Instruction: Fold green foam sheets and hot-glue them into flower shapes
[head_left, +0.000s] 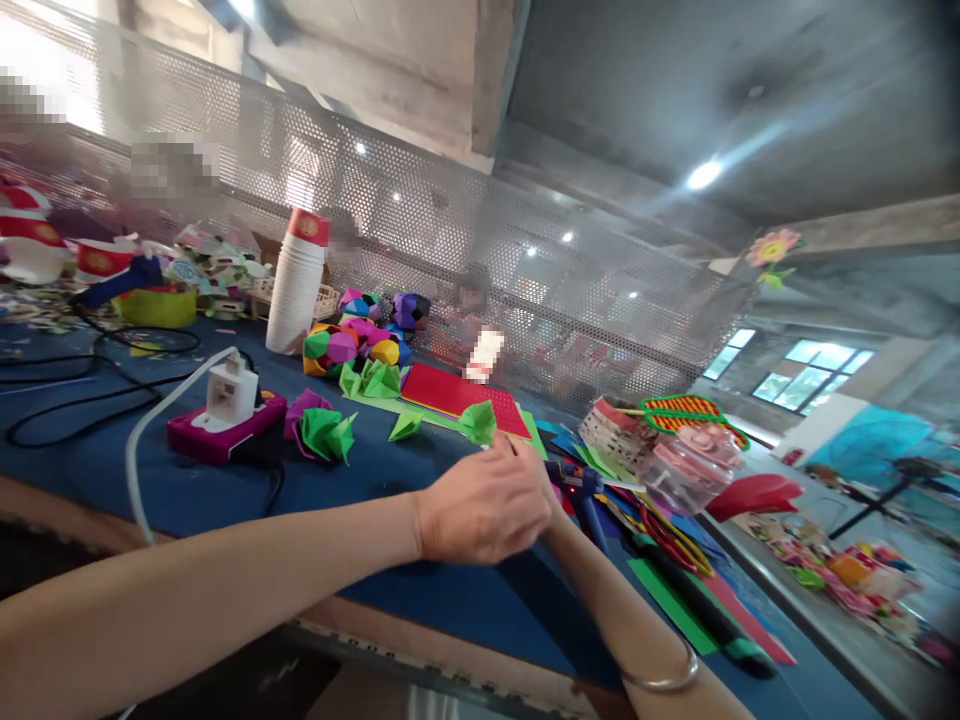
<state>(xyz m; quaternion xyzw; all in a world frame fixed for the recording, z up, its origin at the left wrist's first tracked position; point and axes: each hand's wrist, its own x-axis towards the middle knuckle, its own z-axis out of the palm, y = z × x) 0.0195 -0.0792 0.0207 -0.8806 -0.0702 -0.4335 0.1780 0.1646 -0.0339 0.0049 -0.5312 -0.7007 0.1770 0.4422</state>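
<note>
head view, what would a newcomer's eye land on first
Probably the left hand and right hand, close together over the blue table near the middle. Next, the bright red sheet just beyond them, and the tall cup stack farther left, with multicoloured paper balls beside it.

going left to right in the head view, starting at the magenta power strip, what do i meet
Magenta power strip, bright green folded-paper piece, small light-green folded-paper piece, bare left hand, blue glue gun, clear plastic container.
</note>
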